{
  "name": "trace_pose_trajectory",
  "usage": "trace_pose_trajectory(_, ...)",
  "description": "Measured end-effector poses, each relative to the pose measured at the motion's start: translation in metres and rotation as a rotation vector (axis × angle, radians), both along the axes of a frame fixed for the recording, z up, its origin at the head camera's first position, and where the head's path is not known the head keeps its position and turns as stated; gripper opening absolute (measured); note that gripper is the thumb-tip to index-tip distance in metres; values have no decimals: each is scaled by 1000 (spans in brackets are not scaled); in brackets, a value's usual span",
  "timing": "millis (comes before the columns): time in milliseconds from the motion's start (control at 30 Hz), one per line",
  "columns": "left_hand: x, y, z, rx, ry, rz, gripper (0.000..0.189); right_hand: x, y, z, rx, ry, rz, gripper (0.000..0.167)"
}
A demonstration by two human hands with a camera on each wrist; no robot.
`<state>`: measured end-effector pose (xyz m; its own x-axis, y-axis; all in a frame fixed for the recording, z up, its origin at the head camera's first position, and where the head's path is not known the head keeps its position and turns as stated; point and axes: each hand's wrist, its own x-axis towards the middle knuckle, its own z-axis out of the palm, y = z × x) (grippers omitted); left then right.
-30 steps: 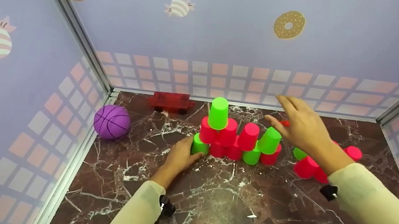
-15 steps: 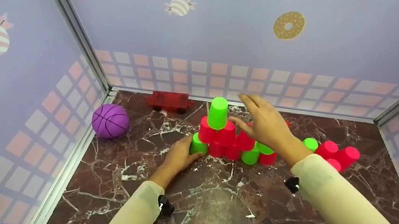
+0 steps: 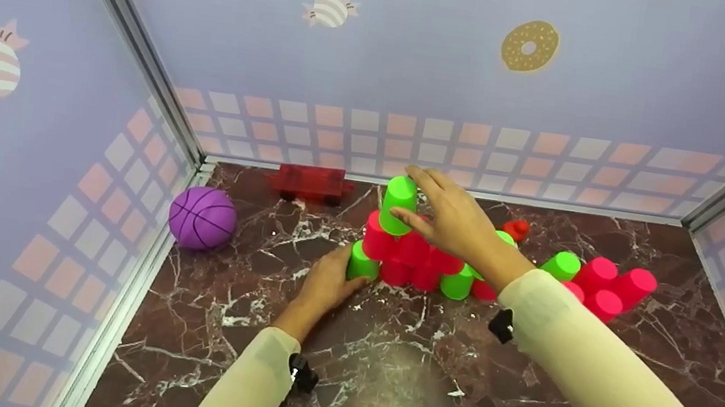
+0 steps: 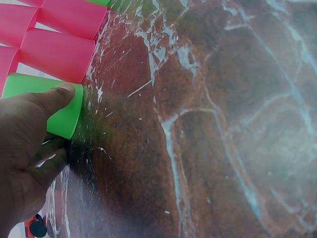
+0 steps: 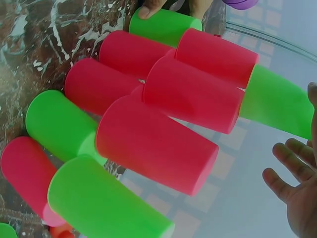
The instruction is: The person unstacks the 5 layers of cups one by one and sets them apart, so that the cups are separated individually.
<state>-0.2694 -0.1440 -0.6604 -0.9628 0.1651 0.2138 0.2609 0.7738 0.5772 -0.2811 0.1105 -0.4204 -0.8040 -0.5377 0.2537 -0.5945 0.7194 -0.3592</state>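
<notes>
Upside-down plastic cups, red and green, stand in a stacked wall on the marbled table. At its left end my left hand (image 3: pixel 324 279) holds a green bottom-row cup (image 4: pixel 69 111), thumb on the front and fingers behind. One green cup (image 3: pixel 398 201) tops two red cups (image 5: pixel 218 54) of the second row. My right hand (image 3: pixel 458 220) is spread at this top cup, thumb in front of it and fingers beside its upper end. In the right wrist view, those fingertips (image 5: pixel 272 181) stand apart from its side. Further right, another green cup (image 5: pixel 109 203) sits in the second row.
Several more cups stand at the right, among them a green cup (image 3: pixel 563 265) and a red cup (image 3: pixel 633 288). A small red toy (image 3: pixel 516 229) lies behind the wall. A see-through red object (image 3: pixel 310 184) and a purple ball (image 3: pixel 202 218) are at the left.
My right hand has moved left, from over the right end of the stacked cups to the top green cup. My left hand keeps its hold on the bottom green cup.
</notes>
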Motion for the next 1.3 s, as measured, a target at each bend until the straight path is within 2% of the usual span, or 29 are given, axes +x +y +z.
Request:
trace_pose_trajectory(100, 7, 2, 16, 25, 2, -13, 59, -2, -2, -3, -22, -3, 9, 77)
trace_pose_trajectory(167, 7, 1, 14, 21, 19, -16, 57, -3, -2, -5, -37, -2, 18, 75)
trace_pose_trajectory(233, 8, 1, 16, 30, 4, -12, 59, -3, -2, -6, -58, 2, 28, 73)
trace_pose_trajectory(333, 4, 0, 6, 16, 13, -4, 62, -2, -1, -6, -83, 2, 35, 72)
trace_pose_trajectory(400, 3, 1, 6, 16, -5, -2, 64, -1, 2, -3, -91, -4, 33, 72)
trace_pose_trajectory(567, -3, -1, -5, -9, -9, 11, 66, 1, 12, 8, -89, -19, 18, 72)
trace_pose_trajectory(767, -9, -2, -15, -38, -17, 17, 70, 3, 31, 15, -101, 47, 27, 70)
trace_pose_trajectory(1067, -9, -2, -13, -24, 1, -3, 67, 7, 69, 19, -133, 98, -8, 66)
trace_pose_trajectory(1167, -7, -2, -11, -3, 3, -7, 65, 9, 82, 17, -153, 128, -9, 65)
trace_pose_trajectory(1300, -6, -3, -13, -2, 3, -5, 68, 15, 100, 11, -153, 149, -37, 64)
